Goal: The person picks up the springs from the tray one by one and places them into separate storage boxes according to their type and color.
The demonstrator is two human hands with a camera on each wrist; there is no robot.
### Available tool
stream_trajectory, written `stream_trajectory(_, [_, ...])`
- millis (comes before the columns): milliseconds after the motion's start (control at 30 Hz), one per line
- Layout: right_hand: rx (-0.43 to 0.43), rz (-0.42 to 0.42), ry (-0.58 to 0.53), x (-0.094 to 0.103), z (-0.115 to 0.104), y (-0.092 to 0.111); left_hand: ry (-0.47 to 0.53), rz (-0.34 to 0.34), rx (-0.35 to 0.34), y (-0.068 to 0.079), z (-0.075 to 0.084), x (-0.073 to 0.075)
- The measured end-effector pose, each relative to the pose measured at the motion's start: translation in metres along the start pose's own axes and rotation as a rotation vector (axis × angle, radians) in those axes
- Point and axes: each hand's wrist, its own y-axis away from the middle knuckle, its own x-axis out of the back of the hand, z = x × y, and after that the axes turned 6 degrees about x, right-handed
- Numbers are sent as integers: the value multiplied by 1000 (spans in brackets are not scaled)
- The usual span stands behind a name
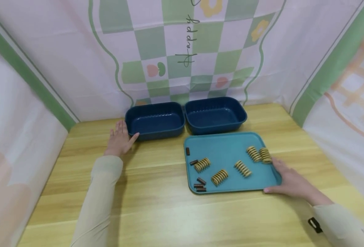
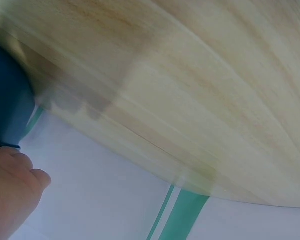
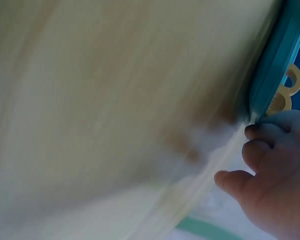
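Observation:
In the head view my left hand (image 1: 119,139) lies with spread, fairly straight fingers against the left end of a dark blue bin (image 1: 160,135), its thumb at the front wall. My right hand (image 1: 291,181) touches the right edge of a teal tray (image 1: 228,144), thumb near the front corner and fingers along the side. On the tray lie several thick yellow coil springs (image 1: 220,177) and several small dark brown springs (image 1: 201,180). Two yellow springs (image 1: 265,155) sit close to my right fingertips. The right wrist view shows the fingers (image 3: 257,150) beside the tray rim (image 3: 270,65).
A second dark blue bin (image 1: 216,128) stands right of the first, behind the tray, their ends nearly touching. All rest on a wooden table (image 1: 157,209). Patterned cloth (image 1: 151,44) hangs behind and at both sides. A small black loop (image 1: 315,225) lies by the right sleeve.

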Motion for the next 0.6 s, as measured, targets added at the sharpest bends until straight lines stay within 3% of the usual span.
stream_trajectory(600, [67,15,-2,-21,-49,-25,-7,-8,10,0,2,1])
